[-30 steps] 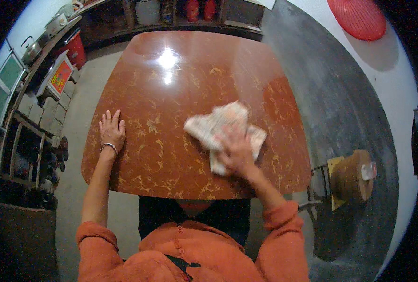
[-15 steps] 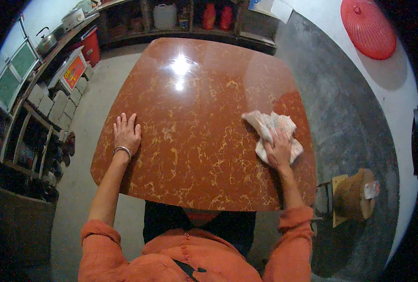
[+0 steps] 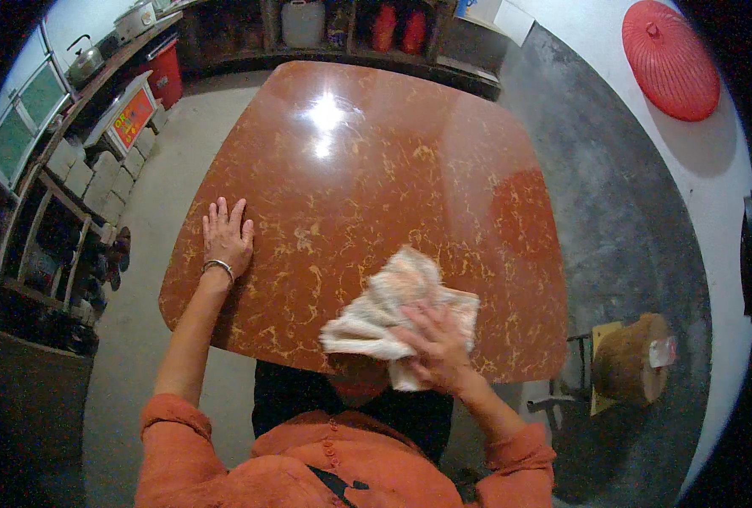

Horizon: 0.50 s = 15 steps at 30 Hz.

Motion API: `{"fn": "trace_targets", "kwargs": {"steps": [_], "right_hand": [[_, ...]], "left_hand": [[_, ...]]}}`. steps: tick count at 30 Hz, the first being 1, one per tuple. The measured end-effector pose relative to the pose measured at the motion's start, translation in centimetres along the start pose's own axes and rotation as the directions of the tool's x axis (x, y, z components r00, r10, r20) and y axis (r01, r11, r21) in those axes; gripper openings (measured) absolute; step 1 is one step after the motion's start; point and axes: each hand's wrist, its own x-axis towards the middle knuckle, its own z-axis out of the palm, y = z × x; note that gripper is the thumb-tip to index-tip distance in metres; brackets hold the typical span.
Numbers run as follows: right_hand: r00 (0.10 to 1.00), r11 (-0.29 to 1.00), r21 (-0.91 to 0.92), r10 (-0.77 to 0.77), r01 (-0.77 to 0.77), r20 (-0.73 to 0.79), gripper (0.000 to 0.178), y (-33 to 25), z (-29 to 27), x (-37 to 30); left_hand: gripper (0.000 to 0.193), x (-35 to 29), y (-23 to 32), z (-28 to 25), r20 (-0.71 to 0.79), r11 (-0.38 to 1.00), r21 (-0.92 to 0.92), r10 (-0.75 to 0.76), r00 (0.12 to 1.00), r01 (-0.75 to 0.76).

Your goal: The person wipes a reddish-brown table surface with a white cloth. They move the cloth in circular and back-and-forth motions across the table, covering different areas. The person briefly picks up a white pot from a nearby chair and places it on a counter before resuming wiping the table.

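Observation:
A brown, marble-patterned glossy table (image 3: 342, 195) fills the middle of the view. On its left side my left hand (image 3: 228, 240) lies flat, fingers stretched out, holding nothing. Close to the front edge, my right hand (image 3: 439, 345) presses a crumpled whitish cloth (image 3: 386, 306) down against the tabletop. The fingers of that hand look slightly blurred over the fabric, and the cloth's lower corner hangs at the table's edge.
At right, a round wooden block (image 3: 630, 360) stands near the grey wall. A red domed cover (image 3: 670, 59) hangs above it. Back shelves hold a white jug (image 3: 302, 24) and red containers (image 3: 384, 29). Along the left are a kettle (image 3: 85, 64) and a red bin (image 3: 166, 74).
My right hand has drawn the cloth from the table's right side left and toward me, to the front edge. My left hand stays in its place on the table.

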Motion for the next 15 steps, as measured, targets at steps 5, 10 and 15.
{"fn": "trace_targets", "kwargs": {"steps": [5,10,15], "right_hand": [[0.933,0.96,-0.019,0.267,-0.28,-0.24,0.054,10.0,-0.3,-1.1],[0.824,0.825,-0.189,0.455,-0.533,-0.336,0.057,17.6,1.8,7.2],[0.909,0.891,-0.251,0.306,-0.378,-0.282,0.055,12.0,6.6,15.7]], "left_hand": [[0.046,0.0,-0.7,1.5,-0.083,1.0,-0.008,0.018,0.996,-0.019],[0.048,-0.1,0.2,0.2,-0.041,1.0,-0.028,0.004,0.999,-0.005],[0.048,0.3,0.3,0.0,-0.064,0.999,-0.041,0.034,0.997,-0.036]]}}
